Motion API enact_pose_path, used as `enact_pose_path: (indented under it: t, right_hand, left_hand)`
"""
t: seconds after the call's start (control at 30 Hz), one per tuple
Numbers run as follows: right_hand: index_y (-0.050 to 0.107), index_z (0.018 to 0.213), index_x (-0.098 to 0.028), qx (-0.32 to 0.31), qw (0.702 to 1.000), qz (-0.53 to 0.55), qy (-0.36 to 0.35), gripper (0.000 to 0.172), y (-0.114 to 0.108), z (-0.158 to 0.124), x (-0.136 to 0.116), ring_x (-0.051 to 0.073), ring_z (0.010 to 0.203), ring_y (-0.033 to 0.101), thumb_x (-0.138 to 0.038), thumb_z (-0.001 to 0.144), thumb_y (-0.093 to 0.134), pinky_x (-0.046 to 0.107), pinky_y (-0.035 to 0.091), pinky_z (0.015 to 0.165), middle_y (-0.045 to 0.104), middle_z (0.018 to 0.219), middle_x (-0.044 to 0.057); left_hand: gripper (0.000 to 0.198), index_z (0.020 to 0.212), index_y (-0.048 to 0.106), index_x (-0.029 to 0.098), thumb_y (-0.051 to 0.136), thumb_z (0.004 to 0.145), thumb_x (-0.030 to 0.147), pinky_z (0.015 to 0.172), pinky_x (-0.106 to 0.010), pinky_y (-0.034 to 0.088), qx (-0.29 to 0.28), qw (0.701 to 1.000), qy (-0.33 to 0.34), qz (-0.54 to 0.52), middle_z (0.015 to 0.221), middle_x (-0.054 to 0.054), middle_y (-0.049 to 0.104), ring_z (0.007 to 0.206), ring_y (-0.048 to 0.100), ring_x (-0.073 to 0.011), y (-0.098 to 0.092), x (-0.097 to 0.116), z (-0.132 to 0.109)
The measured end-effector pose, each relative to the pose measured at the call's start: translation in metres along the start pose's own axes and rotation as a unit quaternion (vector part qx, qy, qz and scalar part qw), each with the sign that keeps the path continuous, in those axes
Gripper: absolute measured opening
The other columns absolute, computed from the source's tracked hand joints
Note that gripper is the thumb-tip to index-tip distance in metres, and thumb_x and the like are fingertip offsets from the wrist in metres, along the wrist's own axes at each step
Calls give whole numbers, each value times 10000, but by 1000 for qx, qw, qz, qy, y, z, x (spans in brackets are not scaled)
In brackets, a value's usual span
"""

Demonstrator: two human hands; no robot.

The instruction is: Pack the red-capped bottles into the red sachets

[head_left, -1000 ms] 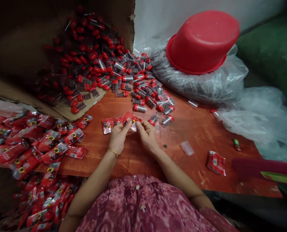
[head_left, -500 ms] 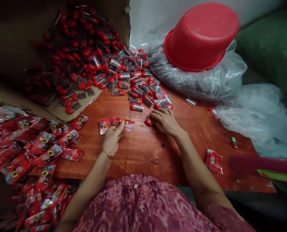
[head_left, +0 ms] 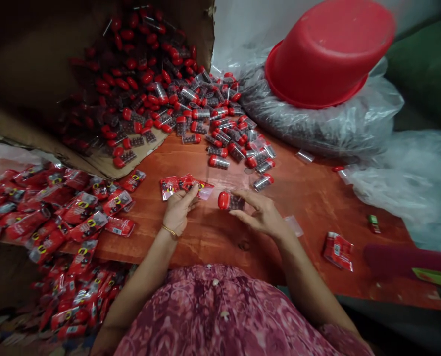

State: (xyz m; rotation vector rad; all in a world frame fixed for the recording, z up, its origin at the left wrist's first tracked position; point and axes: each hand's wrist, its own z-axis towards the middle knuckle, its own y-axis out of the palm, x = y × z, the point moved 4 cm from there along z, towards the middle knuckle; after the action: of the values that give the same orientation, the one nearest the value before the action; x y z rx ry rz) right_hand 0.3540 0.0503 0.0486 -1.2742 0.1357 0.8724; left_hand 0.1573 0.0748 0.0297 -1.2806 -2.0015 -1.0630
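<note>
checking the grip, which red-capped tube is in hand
The red-capped tube with dark contents in the right hand; the other loose tubes, in and before the cardboard box, are unheld.

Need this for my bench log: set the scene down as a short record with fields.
Left grip: holds fanned red packets between thumb and fingers
Right grip: holds a capped tube, red cap toward the left grip
Tube contents: dark, rounded pieces
Far left: cardboard box, more tubes spilling onto the orange-red table
Near left: heap of red pouches, more below the table edge
Far right: upturned red tub on a bulging clear bag
Near right: single red packet on the table
</note>
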Motion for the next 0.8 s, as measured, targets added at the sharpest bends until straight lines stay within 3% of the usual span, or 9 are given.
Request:
enact_pose_path:
  t: [0.17, 0.27, 0.37, 0.6, 0.8]
  right_hand:
    - [550, 1137, -167, 10, 998, 20, -54, 356, -2, 5, -30, 197, 863, 657, -305, 810, 586, 314, 522, 741, 684, 1020, 110]
    - [566, 1101, -164, 37, 998, 34, -45, 347, 3, 10, -30, 200, 849, 660, -301, 786, 608, 318, 527, 731, 690, 989, 111]
    - [574, 1091, -185, 73, 997, 32, -19, 334, 9, 11, -26, 211, 855, 659, -305, 780, 598, 342, 525, 739, 692, 975, 101]
    - [555, 1103, -193, 95, 995, 39, -3, 335, 20, 12, -29, 211, 830, 649, -313, 792, 584, 347, 518, 729, 683, 960, 100]
    - [521, 1132, -185, 156, 987, 35, 36, 353, 32, 13, -34, 203, 815, 627, -296, 802, 583, 334, 515, 713, 660, 939, 100]
  left_hand:
    - [409, 566, 629, 132, 786, 462, 496, 637, -233, 465, -38, 996, 62, 52, 588, 8, 637, 586, 563, -99, 3, -1, -3]
    - [358, 593, 648, 135, 755, 551, 473, 633, -227, 448, -43, 986, 134, 93, 609, 11, 633, 609, 553, -105, -2, 1, -1]
    - [305, 600, 656, 135, 735, 609, 429, 617, -216, 433, -44, 979, 165, 112, 599, 14, 625, 596, 545, -100, -5, 1, 1]
    - [371, 688, 659, 146, 797, 490, 427, 616, -229, 470, -79, 994, 68, -27, 646, -3, 667, 581, 584, -105, 14, -4, -2]
    - [334, 698, 653, 156, 829, 463, 314, 647, -208, 471, -43, 989, 67, -121, 686, 17, 684, 622, 607, -90, 23, -13, -5]
